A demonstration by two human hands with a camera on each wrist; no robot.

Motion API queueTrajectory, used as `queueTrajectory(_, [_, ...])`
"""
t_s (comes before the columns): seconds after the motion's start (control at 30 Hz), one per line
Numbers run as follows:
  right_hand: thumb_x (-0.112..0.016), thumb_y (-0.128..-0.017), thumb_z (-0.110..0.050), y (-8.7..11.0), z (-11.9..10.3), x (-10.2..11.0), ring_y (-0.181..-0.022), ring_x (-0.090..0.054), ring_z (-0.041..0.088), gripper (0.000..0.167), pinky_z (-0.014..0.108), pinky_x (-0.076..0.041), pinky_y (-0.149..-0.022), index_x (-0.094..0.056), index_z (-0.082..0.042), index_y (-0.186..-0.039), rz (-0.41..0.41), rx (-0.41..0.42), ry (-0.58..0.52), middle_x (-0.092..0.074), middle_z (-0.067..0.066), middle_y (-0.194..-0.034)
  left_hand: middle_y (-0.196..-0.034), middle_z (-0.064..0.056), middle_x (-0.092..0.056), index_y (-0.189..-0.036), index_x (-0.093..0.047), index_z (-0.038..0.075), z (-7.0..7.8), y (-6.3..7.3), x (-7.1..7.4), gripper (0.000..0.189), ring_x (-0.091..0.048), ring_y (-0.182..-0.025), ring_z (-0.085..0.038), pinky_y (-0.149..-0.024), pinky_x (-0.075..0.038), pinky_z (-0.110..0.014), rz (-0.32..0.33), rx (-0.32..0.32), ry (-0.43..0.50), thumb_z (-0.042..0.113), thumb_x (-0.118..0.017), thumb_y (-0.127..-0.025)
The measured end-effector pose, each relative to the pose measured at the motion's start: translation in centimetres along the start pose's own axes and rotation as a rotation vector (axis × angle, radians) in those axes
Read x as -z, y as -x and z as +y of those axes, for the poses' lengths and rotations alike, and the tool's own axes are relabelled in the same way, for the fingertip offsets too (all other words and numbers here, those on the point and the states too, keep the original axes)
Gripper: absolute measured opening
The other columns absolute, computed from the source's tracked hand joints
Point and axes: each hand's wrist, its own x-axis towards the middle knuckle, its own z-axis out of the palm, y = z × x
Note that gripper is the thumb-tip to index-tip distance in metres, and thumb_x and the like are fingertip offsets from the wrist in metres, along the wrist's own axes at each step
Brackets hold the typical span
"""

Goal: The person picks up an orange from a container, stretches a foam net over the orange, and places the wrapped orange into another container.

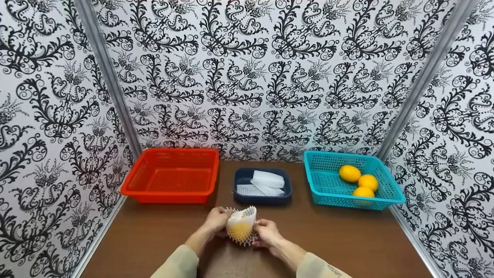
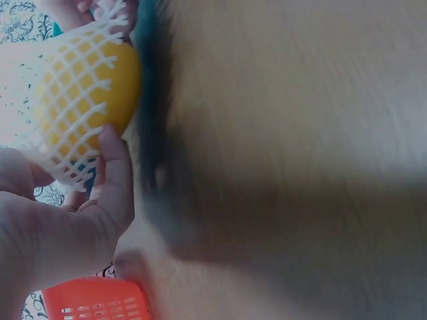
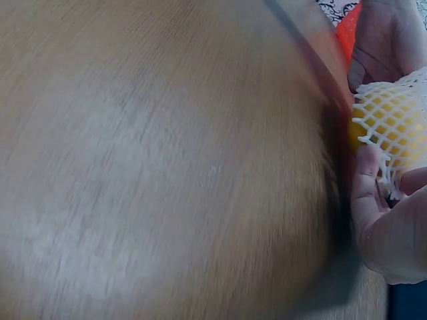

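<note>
A yellow, rounded fruit (image 2: 127, 90) sits inside a white foam net sleeve (image 1: 249, 213), held over the near middle of the table between both hands. My left hand (image 1: 217, 220) pinches the net at the left side, one fingertip touching the bare end of the fruit in the left wrist view. On the opposite side my right hand (image 1: 267, 233) grips the net's edge between thumb and fingers, with a fingertip (image 3: 367, 157) against the fruit's uncovered end. The mesh stretches over most of the fruit, and its upper end stands loose above it in the head view.
A red basket (image 1: 170, 199) stands at the back left. Behind the hands, a dark blue tray (image 1: 262, 200) holds several white foam net sleeves (image 1: 268, 179). The turquoise basket (image 1: 320, 199) at the back right contains three yellow-orange fruits (image 1: 350, 173). Patterned walls (image 1: 247, 77) enclose the brown table (image 1: 347, 239).
</note>
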Motion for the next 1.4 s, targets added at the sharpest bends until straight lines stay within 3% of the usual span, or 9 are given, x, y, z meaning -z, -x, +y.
queueTrajectory(0.17, [-0.062,-0.111,-0.014,-0.1,-0.4,0.6,-0.082,-0.064,0.017,0.014,0.025,-0.061,-0.062,-0.069,-0.002,-0.109,0.05,0.031,-0.002,-0.064,0.005,-0.101,-0.111,-0.021,-0.071,-0.11,-0.069,-0.005,0.1,-0.2,-0.9,0.031,-0.066,-0.099,-0.025,-0.075,-0.062,-0.034,0.069,-0.038,0.032,0.026,-0.065,-0.111])
queueTrajectory(0.23, [-0.061,-0.112,-0.014,-0.1,-0.5,0.9,-0.081,-0.063,0.016,0.016,0.024,-0.059,-0.061,-0.069,-0.001,-0.114,0.07,0.044,-0.007,-0.064,0.004,-0.1,-0.113,-0.018,-0.07,-0.116,-0.068,-0.006,0.1,-0.2,-1.3,0.033,-0.067,-0.095,-0.023,-0.074,-0.062,-0.033,0.057,-0.019,0.094,0.026,-0.064,-0.112])
queueTrajectory(0.37, [-0.06,-0.113,-0.016,-0.2,-0.6,1.2,-0.079,-0.063,0.014,0.021,0.023,-0.058,-0.061,-0.068,0.003,-0.119,0.092,0.079,-0.028,-0.065,0.001,-0.095,-0.102,-0.008,-0.065,-0.125,-0.065,-0.002,0.0,-0.2,-2.0,0.037,-0.065,-0.082,-0.018,-0.066,-0.064,-0.032,-0.007,0.079,0.259,0.032,-0.06,-0.114])
queueTrajectory(0.5, [-0.058,-0.115,-0.016,-0.4,-0.4,1.5,-0.079,-0.063,0.012,0.023,0.024,-0.059,-0.065,-0.066,0.004,-0.121,0.09,0.103,-0.072,-0.065,-0.002,-0.092,-0.088,-0.002,-0.062,-0.12,-0.064,0.003,-0.3,-0.2,-2.7,0.031,-0.063,-0.077,-0.016,-0.064,-0.06,-0.028,-0.054,0.132,0.377,0.033,-0.057,-0.115])
queueTrajectory(0.8, [-0.062,-0.114,-0.017,-0.7,-0.3,1.7,-0.076,-0.063,0.011,0.022,0.028,-0.057,-0.066,-0.069,0.003,-0.119,0.153,0.128,-0.084,-0.064,-0.004,-0.088,-0.094,-0.003,-0.061,-0.111,-0.063,0.008,-0.8,0.2,-4.5,0.017,-0.065,-0.084,-0.02,-0.075,-0.063,-0.039,-0.041,0.17,0.538,0.026,-0.06,-0.111])
queueTrajectory(0.93, [-0.065,-0.113,-0.019,-0.9,-0.7,1.7,-0.077,-0.061,0.011,0.022,0.028,-0.053,-0.066,-0.072,0.002,-0.116,0.243,0.16,-0.066,-0.067,-0.004,-0.089,-0.088,-0.003,-0.061,-0.102,-0.064,0.011,-0.5,0.4,-5.3,0.011,-0.064,-0.082,-0.02,-0.072,-0.062,-0.038,-0.043,0.187,0.567,0.021,-0.062,-0.106])
queueTrajectory(1.17, [-0.069,-0.109,-0.01,-1.2,-1.0,1.8,-0.087,-0.066,0.009,0.019,0.023,-0.054,-0.078,-0.074,0.007,-0.114,0.399,0.271,-0.015,-0.078,0.002,-0.098,-0.082,-0.005,-0.068,-0.107,-0.069,0.006,0.0,0.4,-6.3,0.015,-0.07,-0.079,-0.022,-0.071,-0.065,-0.04,-0.054,0.202,0.6,0.018,-0.059,-0.105])
queueTrajectory(1.3, [-0.068,-0.109,-0.011,-1.3,-1.0,1.9,-0.083,-0.065,0.008,0.021,0.023,-0.053,-0.075,-0.073,0.008,-0.117,0.389,0.282,-0.02,-0.078,-0.001,-0.094,-0.083,-0.003,-0.067,-0.102,-0.069,0.008,0.2,0.3,-6.5,0.016,-0.069,-0.08,-0.02,-0.072,-0.064,-0.039,-0.05,0.197,0.617,0.02,-0.058,-0.106])
queueTrajectory(1.4, [-0.066,-0.111,-0.012,-1.3,-1.0,2.0,-0.081,-0.065,0.007,0.026,0.024,-0.054,-0.073,-0.07,0.011,-0.123,0.351,0.275,-0.035,-0.077,-0.005,-0.091,-0.093,-0.004,-0.066,-0.109,-0.068,0.008,0.3,0.3,-6.5,0.021,-0.068,-0.089,-0.021,-0.078,-0.064,-0.04,-0.043,0.189,0.61,0.026,-0.057,-0.111])
